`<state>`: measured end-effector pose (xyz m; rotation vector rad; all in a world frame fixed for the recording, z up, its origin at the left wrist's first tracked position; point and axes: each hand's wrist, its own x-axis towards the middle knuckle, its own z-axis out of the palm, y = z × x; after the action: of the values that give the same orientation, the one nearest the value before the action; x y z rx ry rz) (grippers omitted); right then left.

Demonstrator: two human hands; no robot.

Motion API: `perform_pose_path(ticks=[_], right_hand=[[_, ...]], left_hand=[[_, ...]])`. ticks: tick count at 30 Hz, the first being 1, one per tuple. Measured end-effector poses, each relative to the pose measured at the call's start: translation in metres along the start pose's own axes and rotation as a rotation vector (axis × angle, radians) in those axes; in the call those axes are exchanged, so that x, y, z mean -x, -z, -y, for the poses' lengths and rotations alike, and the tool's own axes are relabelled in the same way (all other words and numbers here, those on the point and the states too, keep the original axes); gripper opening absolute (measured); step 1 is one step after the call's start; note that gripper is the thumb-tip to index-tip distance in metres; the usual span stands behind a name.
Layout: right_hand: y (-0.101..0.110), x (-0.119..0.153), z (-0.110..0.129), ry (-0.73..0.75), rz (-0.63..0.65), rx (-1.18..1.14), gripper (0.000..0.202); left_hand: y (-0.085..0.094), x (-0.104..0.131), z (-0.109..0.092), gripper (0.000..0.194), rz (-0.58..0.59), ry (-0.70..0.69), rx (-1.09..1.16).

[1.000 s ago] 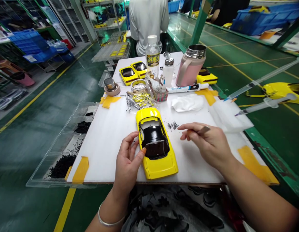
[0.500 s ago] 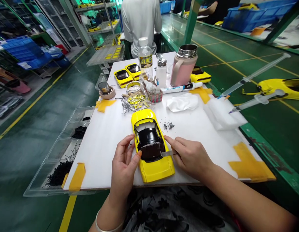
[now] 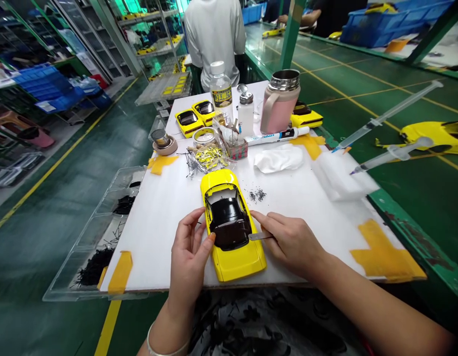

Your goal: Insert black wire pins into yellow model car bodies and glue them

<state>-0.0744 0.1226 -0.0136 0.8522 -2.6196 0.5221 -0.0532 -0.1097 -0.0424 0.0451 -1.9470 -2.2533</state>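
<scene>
A yellow model car body with a black roof and dark window lies on the white board in front of me. My left hand grips its left side, thumb on top by the dark window's edge and fingers along the flank. My right hand is closed round a thin flat metal tool. The tool's rounded end points left over the car, at the right rim of the dark window. My right index fingertip rests against the car's right side. The rest of the tool is hidden in my palm.
Beyond the car lie tiny black parts, a bag of small yellow parts, white tissue and a marker. A pink flask and bottles stand behind. Syringes stick in white foam at right; a clear tray sits left.
The view has shifted slightly. The metal tool's end has moved a little to the right, towards the window's rim. Both hands keep their hold.
</scene>
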Motion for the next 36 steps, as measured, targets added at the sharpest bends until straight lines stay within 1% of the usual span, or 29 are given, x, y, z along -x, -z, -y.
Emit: perform_pose_path(ticks=[6, 9, 11, 14, 17, 19, 21, 23, 25, 27, 28, 30, 33, 35, 36], right_hand=[[0.0, 0.0, -0.002, -0.01, -0.024, -0.025, 0.044], [-0.001, 0.0, -0.002, -0.026, -0.047, -0.035, 0.046], [-0.001, 0.0, -0.003, -0.01, -0.037, -0.045, 0.048], [0.0, 0.001, -0.004, 0.029, -0.033, -0.126, 0.048], [0.004, 0.002, -0.004, 0.01, -0.089, -0.252, 0.041], [0.009, 0.0, -0.004, -0.068, -0.137, -0.315, 0.033], [0.014, -0.006, -0.005, -0.201, -0.149, -0.355, 0.026], [0.016, -0.018, -0.007, -0.354, -0.092, -0.41, 0.027], [0.015, -0.032, -0.009, -0.5, 0.027, -0.515, 0.038], [0.009, -0.046, -0.009, -0.624, 0.146, -0.646, 0.048], [0.005, -0.052, -0.008, -0.675, 0.192, -0.706, 0.05], [-0.003, -0.06, -0.006, -0.751, 0.244, -0.805, 0.05], [-0.009, -0.065, 0.001, -0.8, 0.24, -0.898, 0.051], [-0.001, -0.062, 0.006, -0.791, 0.202, -0.91, 0.05], [0.007, -0.059, 0.008, -0.783, 0.181, -0.909, 0.048]], left_hand=[[0.001, 0.0, 0.003, 0.044, -0.007, 0.003, 0.028], [0.001, 0.0, 0.004, 0.042, -0.013, 0.003, 0.035], [0.002, 0.0, 0.004, 0.042, -0.022, 0.003, 0.041], [0.001, -0.001, 0.003, 0.043, -0.054, 0.007, 0.041], [-0.001, -0.001, 0.003, 0.041, -0.118, -0.001, 0.08], [-0.002, -0.001, 0.001, 0.036, -0.198, -0.016, 0.158], [-0.002, -0.002, -0.002, 0.03, -0.301, -0.023, 0.268], [-0.002, -0.003, -0.006, 0.027, -0.38, -0.017, 0.375], [0.0, -0.003, -0.009, 0.025, -0.417, -0.009, 0.458], [0.001, -0.002, -0.011, 0.023, -0.417, -0.007, 0.508], [0.002, -0.002, -0.012, 0.023, -0.409, -0.011, 0.521], [0.003, -0.001, -0.011, 0.023, -0.385, -0.028, 0.532], [0.006, 0.001, -0.01, 0.024, -0.364, -0.057, 0.547], [0.007, 0.001, -0.008, 0.025, -0.36, -0.066, 0.547], [0.008, 0.001, -0.007, 0.025, -0.358, -0.069, 0.541]])
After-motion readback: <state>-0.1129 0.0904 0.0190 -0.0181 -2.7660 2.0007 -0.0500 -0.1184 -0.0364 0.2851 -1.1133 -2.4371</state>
